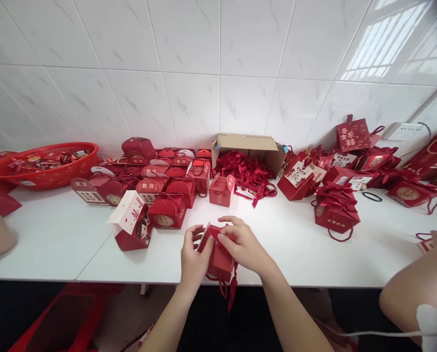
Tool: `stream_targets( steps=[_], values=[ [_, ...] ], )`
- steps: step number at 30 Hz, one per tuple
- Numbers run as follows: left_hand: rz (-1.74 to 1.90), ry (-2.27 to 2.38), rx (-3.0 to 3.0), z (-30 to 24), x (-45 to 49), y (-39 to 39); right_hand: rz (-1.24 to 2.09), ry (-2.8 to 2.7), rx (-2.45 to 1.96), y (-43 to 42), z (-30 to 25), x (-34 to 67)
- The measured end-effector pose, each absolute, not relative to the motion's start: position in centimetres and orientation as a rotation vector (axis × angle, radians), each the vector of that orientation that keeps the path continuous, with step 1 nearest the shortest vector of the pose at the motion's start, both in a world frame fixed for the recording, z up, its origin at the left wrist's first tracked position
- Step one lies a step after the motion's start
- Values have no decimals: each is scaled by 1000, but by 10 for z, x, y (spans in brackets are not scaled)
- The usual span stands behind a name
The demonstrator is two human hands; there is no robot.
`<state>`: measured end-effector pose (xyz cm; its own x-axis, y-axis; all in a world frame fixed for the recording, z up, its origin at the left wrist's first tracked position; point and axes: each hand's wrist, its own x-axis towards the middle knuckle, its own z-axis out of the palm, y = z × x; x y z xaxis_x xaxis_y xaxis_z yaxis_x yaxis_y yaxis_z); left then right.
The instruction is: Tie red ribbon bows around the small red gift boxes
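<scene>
A small red gift box (220, 261) with red ribbon handles hanging below it sits between my hands at the near edge of the white table (57, 234). My left hand (192, 256) grips its left side, fingers curled at the open top flap. My right hand (242, 244) is closed over the top of the box, fingertips pinching the flap. An open red box with a white lid (130, 222) stands just left of my hands.
Many closed red boxes (159, 183) crowd the back left beside a red basket (42, 168) of sweets. A cardboard carton (249, 149) spills red ribbons (247, 173). Red ribboned bags (335, 210) lie at right. Another person's arm (416, 283) rests at the right edge.
</scene>
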<state>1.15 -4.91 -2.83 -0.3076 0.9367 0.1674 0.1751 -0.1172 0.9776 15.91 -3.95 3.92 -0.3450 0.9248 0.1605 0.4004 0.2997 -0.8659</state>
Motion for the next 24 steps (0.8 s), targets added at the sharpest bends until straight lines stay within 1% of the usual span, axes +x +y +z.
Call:
stream_targets(
  steps=[15,21,24],
  values=[
    [1504,1416,1227,-31,17,-48,1006,-1937,-1340,-38,38,150],
    [1412,1434,1364,-26,14,-57,1021,-1990,-1317,-31,38,149],
    [1333,1357,1469,-22,7,-66,1029,-2040,-1280,-26,38,152]
  ],
)
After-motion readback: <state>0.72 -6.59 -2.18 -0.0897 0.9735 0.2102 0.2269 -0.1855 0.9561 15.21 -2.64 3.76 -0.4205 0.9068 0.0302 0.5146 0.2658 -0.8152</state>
